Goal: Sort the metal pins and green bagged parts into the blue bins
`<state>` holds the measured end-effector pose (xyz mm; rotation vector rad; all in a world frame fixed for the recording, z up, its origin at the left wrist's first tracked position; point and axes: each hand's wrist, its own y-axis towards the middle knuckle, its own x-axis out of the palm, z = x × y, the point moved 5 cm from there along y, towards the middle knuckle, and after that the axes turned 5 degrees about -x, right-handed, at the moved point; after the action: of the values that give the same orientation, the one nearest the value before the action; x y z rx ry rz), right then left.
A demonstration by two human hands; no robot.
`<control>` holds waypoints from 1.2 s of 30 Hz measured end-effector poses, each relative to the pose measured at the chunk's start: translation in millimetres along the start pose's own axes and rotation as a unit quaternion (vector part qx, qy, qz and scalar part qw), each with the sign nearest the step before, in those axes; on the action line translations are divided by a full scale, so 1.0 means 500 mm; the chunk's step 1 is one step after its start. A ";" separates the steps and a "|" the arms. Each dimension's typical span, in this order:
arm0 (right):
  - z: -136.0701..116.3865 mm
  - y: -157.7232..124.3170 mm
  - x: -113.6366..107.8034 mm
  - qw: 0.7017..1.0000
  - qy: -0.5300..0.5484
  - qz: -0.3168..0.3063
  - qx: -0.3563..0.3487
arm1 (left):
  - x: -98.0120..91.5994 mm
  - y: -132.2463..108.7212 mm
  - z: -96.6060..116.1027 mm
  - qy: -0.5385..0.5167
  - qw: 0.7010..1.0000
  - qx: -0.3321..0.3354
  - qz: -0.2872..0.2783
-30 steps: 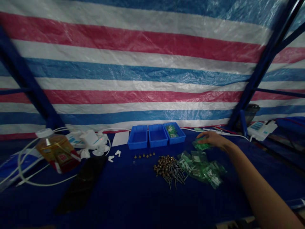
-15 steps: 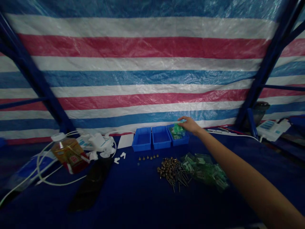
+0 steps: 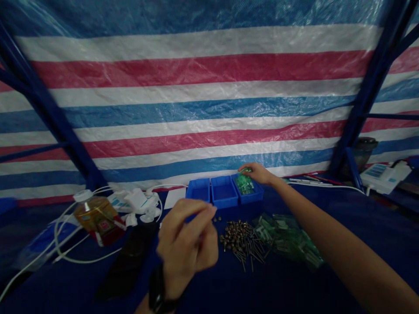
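In the head view, the right hand (image 3: 258,173) is stretched across the blue table cover (image 3: 294,288) and is held at the far rim of the rightmost blue bin (image 3: 252,198). Its fingers are curved over a green plastic packet (image 3: 245,171), though whether the packet is gripped or being let go cannot be told. Further green packets (image 3: 245,185) are seen lying inside that bin. Two more blue bins (image 3: 224,196) are set against it in one row, seemingly so that each can be reached from the same place. The left hand (image 3: 186,244) is raised nearer the camera, with a black wristwatch (image 3: 158,285) on its wrist. Its thumb and fingers are pressed together, and anything pinched between them is hidden. A heap of brass-headed nails (image 3: 240,240) and a loose pile of green packets (image 3: 288,240) are laid side by side in front of the bins, apparently to keep them within reach of both hands. A plastic bottle of amber liquid (image 3: 98,218) and white tubing (image 3: 75,260) are kept well to the left, away from these parts.
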<state>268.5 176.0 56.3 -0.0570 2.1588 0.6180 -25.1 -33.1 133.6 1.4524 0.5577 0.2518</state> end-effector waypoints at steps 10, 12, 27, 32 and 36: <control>-0.026 -0.008 0.029 0.999 -0.009 0.009 -0.031 | 0.137 -0.081 -0.085 -0.031 0.987 -0.026 -0.155; -0.035 -0.012 0.003 0.997 -0.003 0.071 -0.019 | 0.144 -0.088 -0.079 -0.024 0.985 -0.018 -0.167; -0.088 -0.073 0.021 0.975 -0.221 -0.035 0.002 | 0.146 -0.092 -0.102 0.002 0.985 -0.032 -0.170; -0.098 -0.103 0.068 0.949 -0.296 -0.106 0.018 | 0.150 -0.090 -0.101 0.005 0.986 -0.032 -0.165; -0.088 -0.099 0.079 0.946 -0.306 -0.095 0.057 | 0.153 -0.092 -0.100 0.009 0.985 -0.026 -0.168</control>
<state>224.0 119.5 28.1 -0.0072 1.5563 0.3376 7.1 41.8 72.1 1.2818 0.7933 0.0116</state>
